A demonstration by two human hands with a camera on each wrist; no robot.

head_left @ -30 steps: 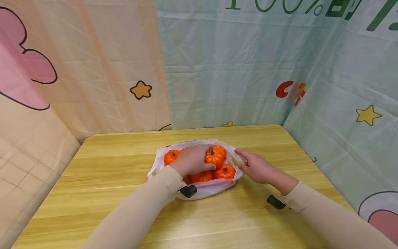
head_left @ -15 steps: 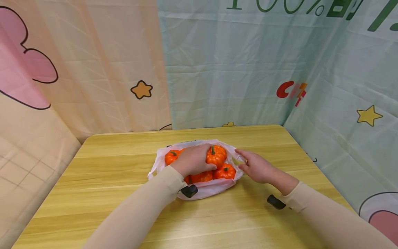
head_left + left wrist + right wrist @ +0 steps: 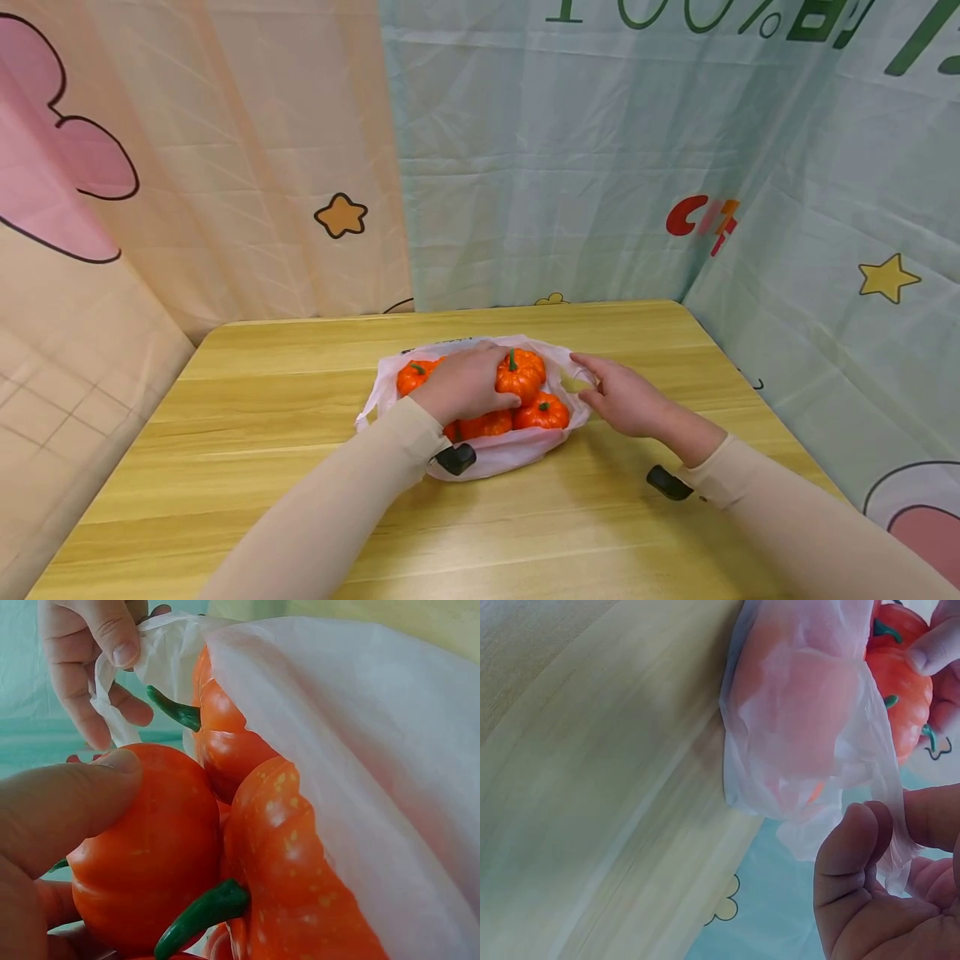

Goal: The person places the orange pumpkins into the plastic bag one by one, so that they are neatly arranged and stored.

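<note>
A thin white plastic bag [image 3: 495, 454] lies open on the wooden table [image 3: 300, 500], with several small orange pumpkins inside. My left hand [image 3: 461, 385] grips the top pumpkin [image 3: 521, 375] inside the bag; in the left wrist view my thumb [image 3: 67, 806] presses on that pumpkin [image 3: 150, 847]. My right hand [image 3: 626, 398] pinches the bag's right handle [image 3: 576, 375] at the rim. The right wrist view shows my fingers [image 3: 862, 855] holding the thin bag handle [image 3: 889, 802] beside the bag [image 3: 802, 727].
Printed cloth curtains [image 3: 570, 167] wall the table at the back and on both sides. The table's far edge [image 3: 450, 312] meets the curtains. Bare wood lies to the left and in front of the bag.
My right hand has shifted slightly right and up, pulling the bag's handle outward. The left hand stays on the top pumpkin.
</note>
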